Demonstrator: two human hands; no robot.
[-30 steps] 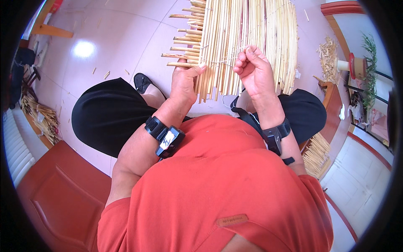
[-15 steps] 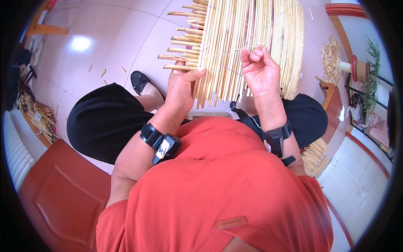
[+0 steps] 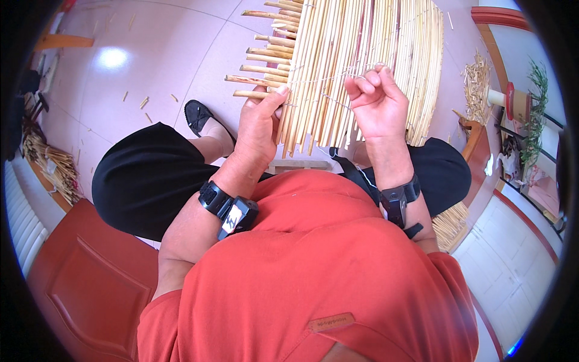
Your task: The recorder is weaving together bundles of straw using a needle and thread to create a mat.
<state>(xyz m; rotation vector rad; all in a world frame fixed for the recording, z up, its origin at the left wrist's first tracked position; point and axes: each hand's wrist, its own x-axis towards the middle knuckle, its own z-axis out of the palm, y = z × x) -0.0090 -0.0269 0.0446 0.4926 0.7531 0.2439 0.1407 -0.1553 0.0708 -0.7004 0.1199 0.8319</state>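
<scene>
A mat of pale reed stalks (image 3: 338,36), bound by rows of thin thread, hangs before my knees. My left hand (image 3: 258,117) grips its left edge, thumb on top at a thread crossing and fingers hidden behind the stalks. Several crosswise stalk ends (image 3: 260,68) jut out to the left just beyond that hand. Over the middle of the mat my right hand (image 3: 379,99) is raised with the palm toward me and fingers curled into a pinch. A pale thread (image 3: 329,78) runs across the stalks from near my left thumb to those fingers.
Loose bundles of stalks lie at the left (image 3: 55,169), at the right (image 3: 477,84) and beside my right knee (image 3: 451,226). Cut stalk bits (image 3: 144,102) dot the tiled floor. A red-brown wooden panel (image 3: 90,283) is at the lower left. Green foliage (image 3: 537,108) stands at the right.
My right hand has shifted slightly right, and the thread between my hands now shows straighter. My left hand keeps its grip on the mat's edge.
</scene>
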